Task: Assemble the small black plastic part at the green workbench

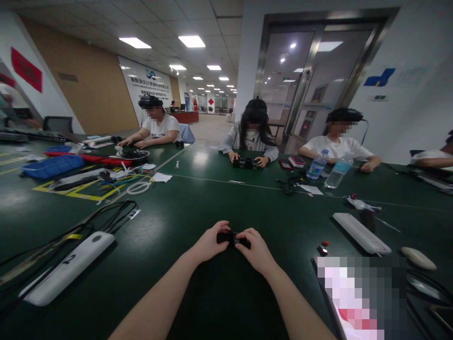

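Both of my hands grip one small black object (232, 238) low over the green tabletop, near the middle of the view. It looks like a short bar with a lighter, shiny part at its centre; its exact kind is too small to make out. My left hand (211, 242) curls around the left end, thumb below and fingers above. At the right end, my right hand (255, 250) closes with thumb and fingertips close to the shiny centre. The fingers hide both ends of the object.
A white power strip (72, 267) with black cables lies left. Right are a white strip (361, 233), a computer mouse (418, 258) and a blurred-out screen (350, 302). Beyond stand two water bottles (317, 164). Several people sit opposite; one holds a black device (245, 163).
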Demonstrator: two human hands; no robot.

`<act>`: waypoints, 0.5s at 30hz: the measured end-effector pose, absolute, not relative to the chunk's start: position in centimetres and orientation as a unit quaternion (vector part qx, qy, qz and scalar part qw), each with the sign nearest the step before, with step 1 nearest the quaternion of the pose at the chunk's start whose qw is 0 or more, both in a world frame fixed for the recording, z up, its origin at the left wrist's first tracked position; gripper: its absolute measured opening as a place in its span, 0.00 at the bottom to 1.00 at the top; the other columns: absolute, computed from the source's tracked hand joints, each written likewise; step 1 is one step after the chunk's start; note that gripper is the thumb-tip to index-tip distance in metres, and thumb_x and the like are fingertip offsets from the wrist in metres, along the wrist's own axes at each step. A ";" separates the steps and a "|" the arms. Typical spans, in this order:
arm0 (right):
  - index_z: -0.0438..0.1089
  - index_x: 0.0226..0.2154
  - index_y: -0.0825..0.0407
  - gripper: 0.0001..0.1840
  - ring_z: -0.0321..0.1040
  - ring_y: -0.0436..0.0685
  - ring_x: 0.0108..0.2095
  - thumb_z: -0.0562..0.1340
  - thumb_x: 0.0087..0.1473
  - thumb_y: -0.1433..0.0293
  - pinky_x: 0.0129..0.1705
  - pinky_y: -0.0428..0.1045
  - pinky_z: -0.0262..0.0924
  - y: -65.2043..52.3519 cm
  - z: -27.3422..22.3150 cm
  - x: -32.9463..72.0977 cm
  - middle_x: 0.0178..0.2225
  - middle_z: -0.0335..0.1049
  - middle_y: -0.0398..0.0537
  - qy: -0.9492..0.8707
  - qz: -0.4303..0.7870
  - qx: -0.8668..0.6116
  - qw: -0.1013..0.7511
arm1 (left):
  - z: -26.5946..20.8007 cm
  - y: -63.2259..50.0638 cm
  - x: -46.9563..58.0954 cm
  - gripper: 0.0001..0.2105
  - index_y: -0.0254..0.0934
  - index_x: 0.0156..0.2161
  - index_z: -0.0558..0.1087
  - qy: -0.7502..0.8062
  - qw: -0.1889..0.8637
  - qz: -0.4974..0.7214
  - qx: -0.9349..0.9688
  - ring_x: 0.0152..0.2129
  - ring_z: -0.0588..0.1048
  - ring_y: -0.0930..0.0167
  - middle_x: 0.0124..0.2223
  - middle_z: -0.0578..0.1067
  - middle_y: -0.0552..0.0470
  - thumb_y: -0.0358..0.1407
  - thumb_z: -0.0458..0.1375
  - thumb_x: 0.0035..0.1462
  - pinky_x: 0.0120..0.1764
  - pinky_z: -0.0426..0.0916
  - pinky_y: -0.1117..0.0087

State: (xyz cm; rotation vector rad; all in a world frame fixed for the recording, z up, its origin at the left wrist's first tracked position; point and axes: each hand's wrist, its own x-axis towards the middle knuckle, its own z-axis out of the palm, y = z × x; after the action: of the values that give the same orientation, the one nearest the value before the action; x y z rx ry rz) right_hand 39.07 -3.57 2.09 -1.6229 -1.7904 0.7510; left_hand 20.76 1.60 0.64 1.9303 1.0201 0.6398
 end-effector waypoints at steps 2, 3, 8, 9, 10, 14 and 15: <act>0.68 0.33 0.46 0.08 0.61 0.56 0.41 0.59 0.46 0.67 0.42 0.52 0.56 -3.5 2.0 39.0 0.38 0.63 0.44 -0.672 0.283 -0.608 0.312 | 0.6 1.6 20.7 0.27 0.43 0.54 0.55 0.410 0.422 0.252 0.768 0.48 0.65 0.70 0.50 0.67 0.51 0.32 0.56 0.47 0.51 0.60 0.64; 0.68 0.33 0.46 0.08 0.61 0.56 0.41 0.59 0.46 0.68 0.42 0.52 0.56 -3.5 1.9 39.0 0.38 0.63 0.44 -0.670 0.286 -0.605 0.321 | 0.6 1.7 20.7 0.27 0.43 0.54 0.55 0.413 0.421 0.251 0.767 0.48 0.65 0.70 0.50 0.67 0.51 0.33 0.56 0.47 0.51 0.60 0.63; 0.68 0.32 0.47 0.07 0.62 0.55 0.38 0.58 0.46 0.66 0.41 0.52 0.57 -2.9 1.2 39.2 0.36 0.65 0.44 -0.617 0.334 -0.584 0.408 | 0.6 1.6 20.8 0.26 0.41 0.53 0.56 0.419 0.412 0.254 0.768 0.47 0.66 0.70 0.49 0.68 0.50 0.32 0.56 0.47 0.51 0.60 0.63; 0.67 0.32 0.47 0.08 0.63 0.55 0.38 0.58 0.46 0.66 0.40 0.52 0.57 -2.7 1.0 39.5 0.35 0.66 0.44 -0.586 0.357 -0.581 0.437 | 0.6 1.6 20.8 0.26 0.41 0.53 0.56 0.418 0.411 0.254 0.769 0.47 0.66 0.70 0.48 0.68 0.50 0.32 0.56 0.47 0.51 0.60 0.64; 0.67 0.34 0.47 0.09 0.63 0.56 0.38 0.58 0.46 0.65 0.40 0.52 0.58 -2.4 0.7 39.8 0.35 0.67 0.44 -0.545 0.386 -0.577 0.471 | 0.7 1.6 20.8 0.26 0.41 0.53 0.57 0.416 0.410 0.255 0.771 0.47 0.66 0.70 0.48 0.68 0.50 0.32 0.56 0.47 0.51 0.60 0.64; 0.66 0.35 0.45 0.11 0.65 0.54 0.38 0.59 0.46 0.62 0.35 0.49 0.60 -1.6 -0.4 41.6 0.39 0.68 0.43 -0.319 0.482 -0.516 0.633 | 0.9 1.5 20.7 0.25 0.41 0.52 0.58 0.415 0.409 0.254 0.772 0.46 0.66 0.70 0.49 0.67 0.50 0.34 0.56 0.47 0.50 0.60 0.65; 0.67 0.35 0.45 0.11 0.65 0.54 0.38 0.60 0.45 0.62 0.35 0.49 0.61 -1.5 -0.6 42.1 0.39 0.69 0.42 -0.273 0.501 -0.494 0.656 | 0.8 1.5 20.7 0.25 0.41 0.52 0.58 0.416 0.408 0.254 0.772 0.46 0.66 0.70 0.49 0.67 0.50 0.34 0.56 0.47 0.49 0.61 0.65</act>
State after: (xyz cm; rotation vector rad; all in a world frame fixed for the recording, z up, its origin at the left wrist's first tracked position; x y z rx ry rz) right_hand 42.05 -1.51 -0.63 -1.1197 -0.6192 1.1353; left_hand 20.71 1.52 0.83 1.9454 1.0481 0.6395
